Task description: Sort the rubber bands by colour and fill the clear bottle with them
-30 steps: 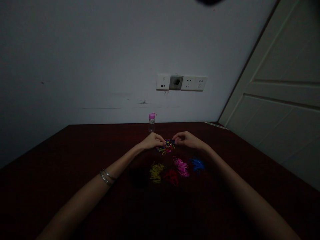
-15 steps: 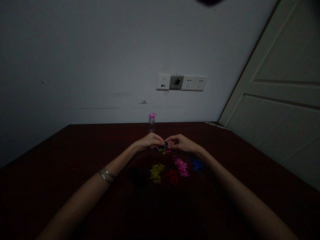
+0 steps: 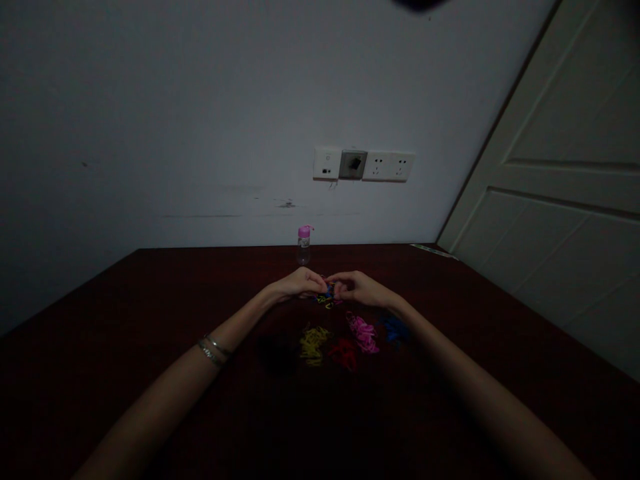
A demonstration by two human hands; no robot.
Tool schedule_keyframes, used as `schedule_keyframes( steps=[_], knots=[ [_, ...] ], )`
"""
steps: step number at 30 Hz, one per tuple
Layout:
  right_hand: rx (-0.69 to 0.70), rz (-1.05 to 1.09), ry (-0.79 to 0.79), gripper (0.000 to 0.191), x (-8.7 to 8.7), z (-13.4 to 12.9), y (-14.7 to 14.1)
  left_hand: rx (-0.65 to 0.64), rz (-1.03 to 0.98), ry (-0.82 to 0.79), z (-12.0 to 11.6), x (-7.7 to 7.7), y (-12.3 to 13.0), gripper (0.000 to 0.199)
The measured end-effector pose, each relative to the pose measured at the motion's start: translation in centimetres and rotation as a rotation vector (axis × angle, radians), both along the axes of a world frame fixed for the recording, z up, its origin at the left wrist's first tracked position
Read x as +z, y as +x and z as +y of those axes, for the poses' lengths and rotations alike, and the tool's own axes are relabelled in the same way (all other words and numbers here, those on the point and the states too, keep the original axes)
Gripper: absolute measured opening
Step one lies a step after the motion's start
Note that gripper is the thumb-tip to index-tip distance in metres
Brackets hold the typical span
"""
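Right hand (image 3: pixel 357 288) has moved in beside the left hand (image 3: pixel 303 283).
Both look nearly closed at the mixed clips (image 3: pixel 326 301); can't tell what they hold. Colour piles (image 3: pixel 363 333) sit apart, likely to stop mixing.

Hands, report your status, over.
Left hand and right hand at mixed-colour pile, grip unclear. Pile partly hidden by hands. Bottle stands behind, out of the way.

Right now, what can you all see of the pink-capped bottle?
The bottle stands upright on the dark red table, near the wall. Its clear body, plastic or glass, bears a marked label below the pink cap; a thin loop juts from the cap's right. The left hand is just in front, with no clear contact.
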State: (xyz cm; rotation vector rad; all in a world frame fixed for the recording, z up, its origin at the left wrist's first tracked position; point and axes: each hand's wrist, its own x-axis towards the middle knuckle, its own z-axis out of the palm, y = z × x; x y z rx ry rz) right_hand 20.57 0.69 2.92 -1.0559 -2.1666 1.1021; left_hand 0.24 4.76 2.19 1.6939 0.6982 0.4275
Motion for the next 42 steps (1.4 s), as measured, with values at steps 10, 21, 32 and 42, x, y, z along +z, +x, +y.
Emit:
schedule_keyframes(
  steps=[10,21,32,42],
  knots=[
    [-0.07,0.01,0.0,0.02,0.1,0.5,0.7,0.032,-0.01,-0.008,-0.4,-0.2,0.6,0.028],
    [-0.077,0.043,-0.088,0.021,0.8,-0.6,1.3,0.009,-0.016,-0.011,-1.3,-0.3,2.2,0.023],
    [-0.243,-0.179,-0.024,0.024,1.5,-2.6,8.4,-0.188,0.165,0.405,-1.5,0.2,8.9,0.015],
    [-0.247,-0.241,-0.006,0.024,0.0,-4.1,11.7,-0.286,0.231,0.646,-2.9,-0.6,12.6,0.023]
  ],
)
